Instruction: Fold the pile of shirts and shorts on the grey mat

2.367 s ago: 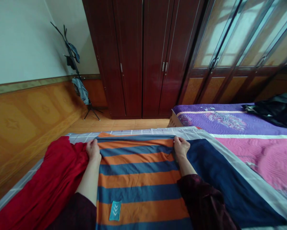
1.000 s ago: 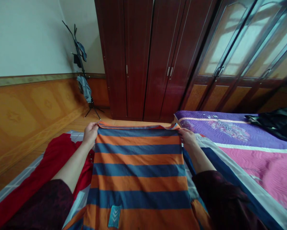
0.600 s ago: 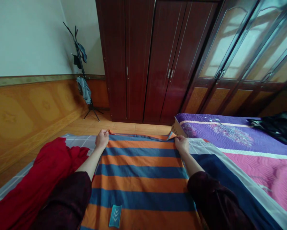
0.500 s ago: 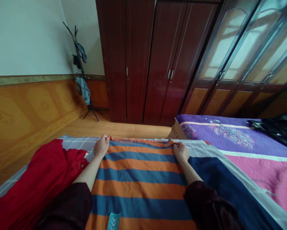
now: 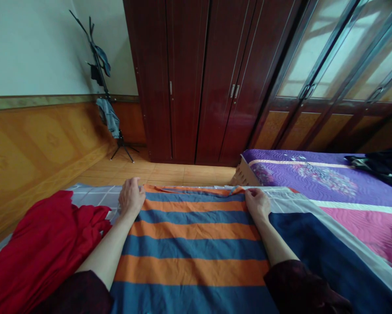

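1. The orange-and-blue striped cloth (image 5: 191, 248) is lying flat across the lower middle of the frame; its broad bands are running side to side, its surface is looking smooth, and a thin lip is turning over along its far edge.
2. The left hand (image 5: 132, 197) is resting at the far left corner of the striped cloth, its fingers loosely curled and bunched downward; I cannot tell whether it is pinching the fabric or only touching it.
3. The right hand (image 5: 256, 205) is sitting at the far right corner, its fingers curving down over the edge; it is not opened wide, but I cannot tell whether it has a firm hold.
4. Dark maroon sleeves (image 5: 300, 283) are covering both forearms near the bottom edge of the frame.
5. A crumpled red cloth (image 5: 42, 248) is heaped at the lower left, just beside the left hand; a grey checked sheet (image 5: 94, 195) is showing beneath and beyond it.
6. A navy panel with a grey border (image 5: 317, 257) is spreading out at the lower right, just beside the striped cloth; a purple-and-pink quilted bedspread (image 5: 333, 183) is lying beyond it, with a black garment (image 5: 379, 168) at the right edge.
7. A dark wooden wardrobe (image 5: 186, 78) is standing at the top centre; a coat rack (image 5: 99, 61) is standing at the upper left.
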The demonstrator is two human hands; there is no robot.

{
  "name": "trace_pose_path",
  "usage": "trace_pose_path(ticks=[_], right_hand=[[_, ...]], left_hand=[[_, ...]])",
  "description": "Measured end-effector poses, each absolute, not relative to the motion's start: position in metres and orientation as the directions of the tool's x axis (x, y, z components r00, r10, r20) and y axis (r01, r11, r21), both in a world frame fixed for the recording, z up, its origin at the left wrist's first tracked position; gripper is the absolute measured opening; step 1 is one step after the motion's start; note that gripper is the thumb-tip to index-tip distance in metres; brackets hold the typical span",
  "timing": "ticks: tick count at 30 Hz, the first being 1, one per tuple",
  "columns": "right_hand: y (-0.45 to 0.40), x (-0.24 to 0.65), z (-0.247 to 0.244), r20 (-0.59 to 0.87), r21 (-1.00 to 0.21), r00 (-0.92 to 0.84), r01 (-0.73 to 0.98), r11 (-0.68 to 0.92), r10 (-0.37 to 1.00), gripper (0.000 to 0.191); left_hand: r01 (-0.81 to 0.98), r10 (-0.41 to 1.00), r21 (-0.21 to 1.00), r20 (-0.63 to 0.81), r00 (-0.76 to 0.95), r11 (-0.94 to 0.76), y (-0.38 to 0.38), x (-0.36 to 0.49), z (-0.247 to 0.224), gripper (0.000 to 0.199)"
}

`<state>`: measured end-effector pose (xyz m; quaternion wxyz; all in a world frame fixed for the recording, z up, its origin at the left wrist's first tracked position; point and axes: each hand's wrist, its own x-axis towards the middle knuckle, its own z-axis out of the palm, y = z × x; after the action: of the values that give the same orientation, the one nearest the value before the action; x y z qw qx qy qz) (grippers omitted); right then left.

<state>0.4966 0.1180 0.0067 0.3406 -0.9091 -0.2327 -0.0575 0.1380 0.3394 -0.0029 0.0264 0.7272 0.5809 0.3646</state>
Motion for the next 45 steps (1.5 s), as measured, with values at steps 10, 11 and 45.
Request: trace_pose_path(ticks=[10,11,45], right_hand=[[0.124,0.461,0.017,0.311,-0.393,0.588,0.795,-0.463,0.746,0.022],[0.125,0.46,0.014,0.315,-0.381,0.554,0.817,-0.432,0.77,0.022],[0.127,0.463,-0.003,0.264,0.009,0.466,0.874,-0.485,0.844,0.048]], left_hand=[[0.59,0.666,0.312,0.302,0.682,-0.745,0.301,0.167,0.005,0.022],[0.572,0.649,0.307,0.334,0.683,-0.76,0.302,0.166,0.003,0.024],[0.761,0.762,0.069,0.138,0.633,-0.645,0.262,0.081,0.011,0.045]])
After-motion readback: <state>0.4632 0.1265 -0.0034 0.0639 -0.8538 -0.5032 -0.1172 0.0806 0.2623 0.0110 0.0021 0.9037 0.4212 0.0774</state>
